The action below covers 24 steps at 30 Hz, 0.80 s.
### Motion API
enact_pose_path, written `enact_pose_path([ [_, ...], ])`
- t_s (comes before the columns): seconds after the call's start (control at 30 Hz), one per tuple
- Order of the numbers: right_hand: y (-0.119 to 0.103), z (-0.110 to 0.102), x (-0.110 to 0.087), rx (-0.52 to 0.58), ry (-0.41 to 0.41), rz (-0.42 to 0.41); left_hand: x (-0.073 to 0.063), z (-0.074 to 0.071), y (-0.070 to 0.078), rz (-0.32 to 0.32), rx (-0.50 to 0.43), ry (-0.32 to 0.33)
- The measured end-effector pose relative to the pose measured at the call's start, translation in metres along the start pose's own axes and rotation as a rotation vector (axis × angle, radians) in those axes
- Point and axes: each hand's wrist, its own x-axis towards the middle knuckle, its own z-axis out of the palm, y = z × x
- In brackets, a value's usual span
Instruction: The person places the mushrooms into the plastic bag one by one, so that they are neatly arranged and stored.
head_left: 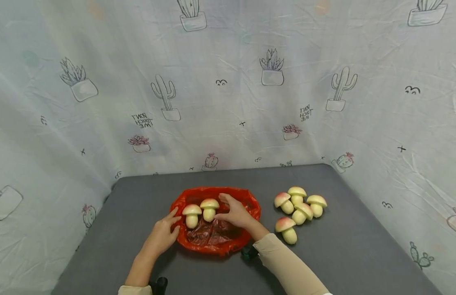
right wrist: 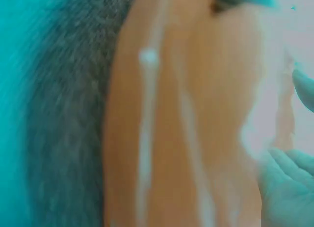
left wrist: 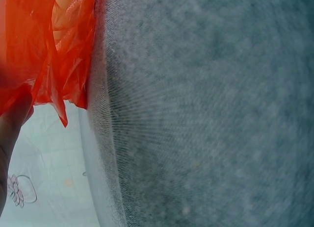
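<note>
Two toy mushrooms with pale yellow stems and pinkish caps, a left mushroom [head_left: 192, 217] and a right mushroom [head_left: 209, 211], stand in a container lined with a red plastic bag [head_left: 213, 249]. My left hand [head_left: 164, 234] rests at the container's left edge, fingers against the bag. In the left wrist view a finger [left wrist: 12, 126] touches the crumpled red plastic. My right hand [head_left: 235, 213] reaches over the container, thumb and fingers spread apart just right of the right mushroom. The right wrist view is blurred and tinted, with part of a hand [right wrist: 289, 192] at its lower right.
Several more mushrooms [head_left: 302, 213] lie in a group to the right of the container on the grey tabletop [head_left: 342, 262]. A dark object [head_left: 248, 253] sits below my right wrist. Behind the table hangs a cactus-printed curtain [head_left: 235, 102].
</note>
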Motion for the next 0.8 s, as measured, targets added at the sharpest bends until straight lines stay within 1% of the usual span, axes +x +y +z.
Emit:
enact_pose_path([
  [0.13,-0.004,-0.013,-0.011,0.048,-0.009,-0.05,0.002,-0.001,-0.001,0.007,-0.006,0.011],
  [0.3,-0.004,-0.028,-0.026,0.065,-0.016,-0.119,0.002,-0.002,-0.001,0.002,0.002,0.003],
  [0.43,0.0,-0.042,-0.044,0.061,0.011,-0.16,0.001,-0.002,0.0,0.002,-0.019,-0.003],
  [0.63,0.011,-0.069,-0.078,0.004,0.076,-0.198,-0.001,0.001,0.0,0.032,-0.014,0.018],
  [0.8,0.019,-0.091,-0.103,-0.05,0.112,-0.187,-0.001,0.002,0.001,0.024,-0.026,0.026],
])
